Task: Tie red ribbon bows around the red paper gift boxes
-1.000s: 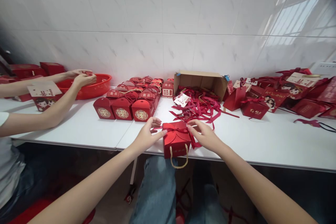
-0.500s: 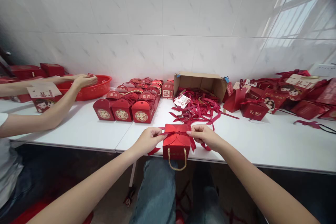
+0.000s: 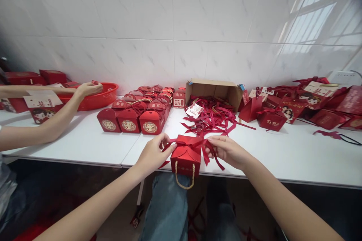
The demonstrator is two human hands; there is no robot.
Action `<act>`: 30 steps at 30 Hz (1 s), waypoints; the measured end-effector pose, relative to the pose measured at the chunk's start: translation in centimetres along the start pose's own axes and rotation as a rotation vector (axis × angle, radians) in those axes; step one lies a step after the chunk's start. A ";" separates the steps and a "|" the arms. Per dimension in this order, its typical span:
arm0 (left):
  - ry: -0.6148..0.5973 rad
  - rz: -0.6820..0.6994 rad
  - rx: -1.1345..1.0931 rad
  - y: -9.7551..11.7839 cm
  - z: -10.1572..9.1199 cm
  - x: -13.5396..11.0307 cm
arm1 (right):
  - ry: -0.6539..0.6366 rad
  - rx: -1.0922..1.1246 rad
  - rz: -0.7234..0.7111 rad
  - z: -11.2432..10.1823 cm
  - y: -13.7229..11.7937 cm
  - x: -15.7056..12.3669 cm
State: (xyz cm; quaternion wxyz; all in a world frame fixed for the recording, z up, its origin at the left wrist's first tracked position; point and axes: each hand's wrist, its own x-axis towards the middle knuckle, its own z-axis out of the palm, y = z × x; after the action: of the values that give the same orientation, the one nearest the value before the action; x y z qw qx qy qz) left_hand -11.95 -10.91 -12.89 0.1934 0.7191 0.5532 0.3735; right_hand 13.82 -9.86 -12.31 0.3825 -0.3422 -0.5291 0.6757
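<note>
A small red gift box (image 3: 185, 160) with a scalloped flap and a gold rope handle stands at the front edge of the table. Across its top runs a dark red ribbon (image 3: 189, 142), knotted in the middle. My left hand (image 3: 154, 154) pinches the ribbon at the box's left side, its thumb near the top corner. At the right side my right hand (image 3: 227, 150) has thumb and fingers closed on the ribbon, which is looped there with a tail hanging down. Behind the box lies a heap of loose red ribbons (image 3: 212, 116).
Several finished red boxes (image 3: 130, 120) stand in rows on the left of the white table (image 3: 85, 147). A cardboard carton (image 3: 212, 90) lies tipped behind the ribbons. More red boxes (image 3: 273, 119) are piled at right. At left, a co-worker's hand (image 3: 89, 89) is over a red basin (image 3: 107, 98).
The right-hand ribbon end has been drawn into a loop beside the knot, and my right hand has shifted slightly right. My left hand still holds its side. The view has moved slightly.
</note>
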 end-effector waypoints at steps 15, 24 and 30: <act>0.071 0.162 -0.051 5.3 2.3 2.3 | 0.095 -0.037 -0.165 3.5 -0.7 0.7; 0.304 0.276 0.174 5.3 2.0 1.7 | 0.252 -0.334 -0.285 4.2 0.6 2.2; 0.006 0.101 -0.301 3.9 0.8 2.1 | 0.324 -0.400 -0.450 4.6 2.0 3.1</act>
State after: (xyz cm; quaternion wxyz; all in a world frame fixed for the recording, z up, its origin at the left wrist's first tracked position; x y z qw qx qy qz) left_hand -8.57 -10.00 -10.03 0.2784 0.7078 0.4547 0.4635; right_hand 8.05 -9.57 -13.48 0.5263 -0.3880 -0.6458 0.3944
